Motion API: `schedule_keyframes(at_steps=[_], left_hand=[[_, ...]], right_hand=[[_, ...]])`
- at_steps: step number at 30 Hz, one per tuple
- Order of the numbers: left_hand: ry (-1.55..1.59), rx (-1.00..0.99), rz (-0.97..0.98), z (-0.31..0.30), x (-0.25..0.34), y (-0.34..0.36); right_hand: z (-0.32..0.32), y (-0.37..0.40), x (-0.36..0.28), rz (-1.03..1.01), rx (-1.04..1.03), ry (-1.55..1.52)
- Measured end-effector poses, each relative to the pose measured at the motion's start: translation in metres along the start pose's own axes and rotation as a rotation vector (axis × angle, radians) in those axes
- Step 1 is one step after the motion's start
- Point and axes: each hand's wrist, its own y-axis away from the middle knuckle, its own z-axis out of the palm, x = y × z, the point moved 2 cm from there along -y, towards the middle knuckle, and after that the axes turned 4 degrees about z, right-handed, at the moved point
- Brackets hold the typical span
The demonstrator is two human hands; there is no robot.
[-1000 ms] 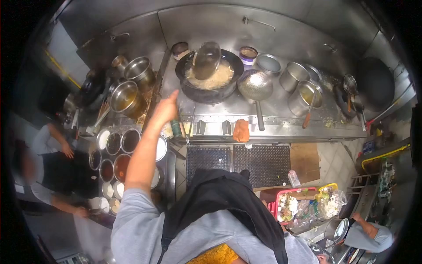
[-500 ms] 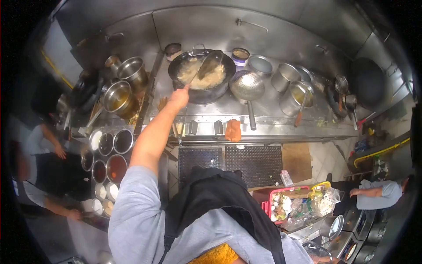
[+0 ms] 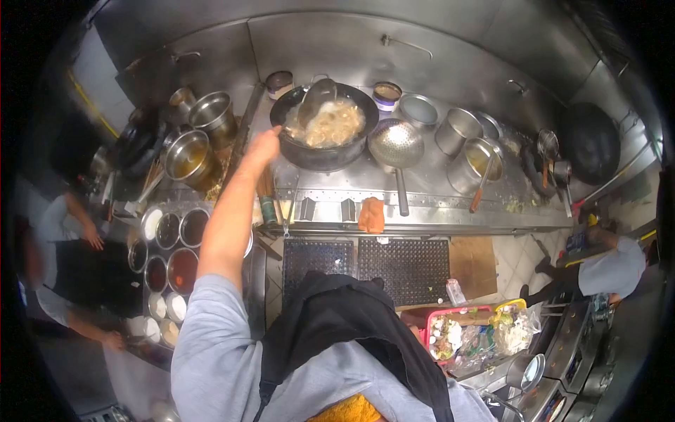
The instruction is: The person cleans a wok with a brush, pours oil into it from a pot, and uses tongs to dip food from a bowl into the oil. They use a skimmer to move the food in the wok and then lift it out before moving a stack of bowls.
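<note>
My left hand [image 3: 264, 145] is closed around the handle of a large dark ladle at the left rim of the wok. The ladle's broad bowl [image 3: 318, 100] is tilted over the back left of the wok. Inside the black wok [image 3: 325, 160], pale tan pieces of food [image 3: 333, 125] lie in cloudy, frothy liquid. A perforated metal strainer [image 3: 396, 143] rests right beside the wok, its handle toward me. My right hand is out of view; only part of that sleeve shows at the bottom.
Metal pots [image 3: 458, 132] stand right of the strainer. More pots [image 3: 190, 156] and several sauce containers [image 3: 184, 271] are at left. An orange cloth [image 3: 372, 215] hangs on the stove's front edge. A red bin [image 3: 426, 327] holds scraps. Co-workers [image 3: 613, 271] are at both sides.
My left hand has moved left and slightly up, drawing the ladle from the middle of the wok toward its back left. The co-worker at right has bent lower.
</note>
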Motion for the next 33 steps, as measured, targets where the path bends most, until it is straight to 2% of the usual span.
schedule_keyframes(at_steps=[2,3,4,5,6,8,10,13,15,16,18,19,21,22,24,25,27,28,30,33], left_hand=[[-0.049,0.039,0.028,-0.019,-0.004,0.011],[-0.051,0.033,0.036,-0.018,-0.004,0.015],[-0.042,0.047,0.002,-0.018,-0.005,0.020],[-0.031,0.065,-0.034,-0.017,-0.006,0.023],[-0.078,-0.018,-0.058,-0.008,-0.007,0.024],[-0.028,-0.017,-0.027,0.015,-0.019,0.023],[0.017,-0.006,0.022,0.019,-0.028,0.027],[-0.017,0.063,0.044,-0.020,-0.003,0.057],[-0.007,0.061,0.028,-0.035,0.005,0.076],[0.003,0.063,0.015,-0.038,0.007,0.081],[0.003,0.056,0.009,-0.021,0.004,0.081],[0.003,0.049,0.000,-0.007,0.000,0.080],[-0.030,0.024,-0.006,0.027,-0.011,0.067],[0.014,0.052,0.004,0.036,-0.016,0.059],[0.070,0.130,0.007,0.022,-0.004,0.057],[0.073,0.129,0.008,0.021,-0.010,0.052],[0.061,0.160,-0.025,0.019,-0.033,0.033],[0.074,0.196,-0.045,0.009,-0.036,0.030],[0.106,0.281,-0.063,-0.007,-0.043,0.020],[0.033,0.234,-0.164,-0.009,-0.060,-0.005]], right_hand=[[-0.038,-0.018,-0.043,0.495,-0.055,-0.396],[-0.046,-0.022,-0.052,0.983,-0.107,-0.786],[-0.048,-0.026,-0.053,0.988,-0.102,-0.791],[-0.043,-0.026,-0.047,0.936,-0.132,-0.736],[-0.027,-0.025,-0.033,0.882,-0.161,-0.678],[0.039,-0.021,0.029,0.508,-0.240,-0.323],[0.095,-0.010,0.070,0.100,-0.226,-0.010],[0.083,-0.002,0.051,0.108,-0.274,-0.120],[0.074,0.003,0.048,0.619,-0.268,-0.382],[0.084,0.007,0.060,0.620,-0.268,-0.384],[0.107,0.010,0.077,0.048,-0.285,0.280],[0.117,0.012,0.086,0.046,-0.287,0.280],[0.131,0.023,0.097,-0.021,-0.412,0.085],[0.119,0.021,0.085,-0.027,-0.417,0.089],[0.074,0.008,0.044,0.546,-0.317,-0.245],[0.062,0.000,0.036,0.549,-0.317,-0.243],[0.040,-0.010,0.023,0.332,-0.314,-0.036],[0.029,-0.014,0.014,0.337,-0.314,-0.036],[0.013,-0.014,0.002,0.618,-0.421,-0.260],[0.089,0.013,0.062,-0.033,-0.159,-0.015]])
